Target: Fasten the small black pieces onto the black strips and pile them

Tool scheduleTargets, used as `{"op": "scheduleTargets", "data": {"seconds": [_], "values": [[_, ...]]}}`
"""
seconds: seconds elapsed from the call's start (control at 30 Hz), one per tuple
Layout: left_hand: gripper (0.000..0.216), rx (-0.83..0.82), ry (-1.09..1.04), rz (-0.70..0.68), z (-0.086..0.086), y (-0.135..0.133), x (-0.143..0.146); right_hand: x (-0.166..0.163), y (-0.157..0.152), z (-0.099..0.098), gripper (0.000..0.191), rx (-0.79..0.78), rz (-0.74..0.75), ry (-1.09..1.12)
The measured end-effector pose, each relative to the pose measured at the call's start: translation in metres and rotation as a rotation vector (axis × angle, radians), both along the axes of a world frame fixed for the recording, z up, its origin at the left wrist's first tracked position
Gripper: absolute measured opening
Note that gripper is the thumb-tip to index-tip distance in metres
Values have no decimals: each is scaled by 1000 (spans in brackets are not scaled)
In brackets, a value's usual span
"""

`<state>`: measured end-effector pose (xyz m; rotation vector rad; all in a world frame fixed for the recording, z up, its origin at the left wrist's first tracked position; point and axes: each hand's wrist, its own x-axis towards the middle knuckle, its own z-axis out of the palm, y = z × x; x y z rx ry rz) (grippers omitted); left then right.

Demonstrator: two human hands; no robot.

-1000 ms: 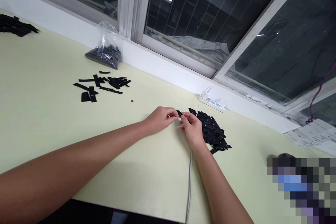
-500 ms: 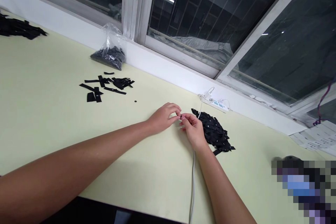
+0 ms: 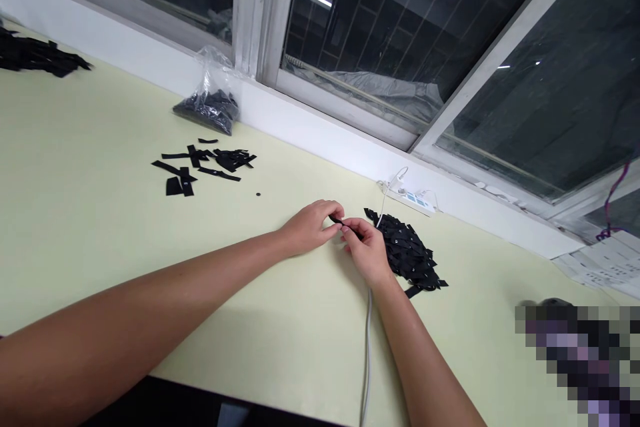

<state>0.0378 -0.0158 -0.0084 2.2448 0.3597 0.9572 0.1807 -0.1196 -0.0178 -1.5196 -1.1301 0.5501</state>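
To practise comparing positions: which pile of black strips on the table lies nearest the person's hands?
The dense pile beside the right hand, by the power strip. The scattered strips, the bagged ones and the far-left pile lie well away.

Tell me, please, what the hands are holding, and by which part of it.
One small black strip, pinched between both hands: the left hand takes its left end, the right hand its right end.

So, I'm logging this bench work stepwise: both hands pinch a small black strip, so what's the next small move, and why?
Probably set the small black fabric strip down on the pale yellow tabletop, apart from the heap of black fabric pieces: left hand and right hand both pinch it, beside that heap, where it could mix in.
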Motion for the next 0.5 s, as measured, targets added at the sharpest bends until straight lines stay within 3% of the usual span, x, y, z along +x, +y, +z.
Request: {"op": "scheduleTargets", "data": {"seconds": [0.5], "values": [[12,-21,43,-8,-3,2,2,-1,1,1,27,27,-23,-42]]}}
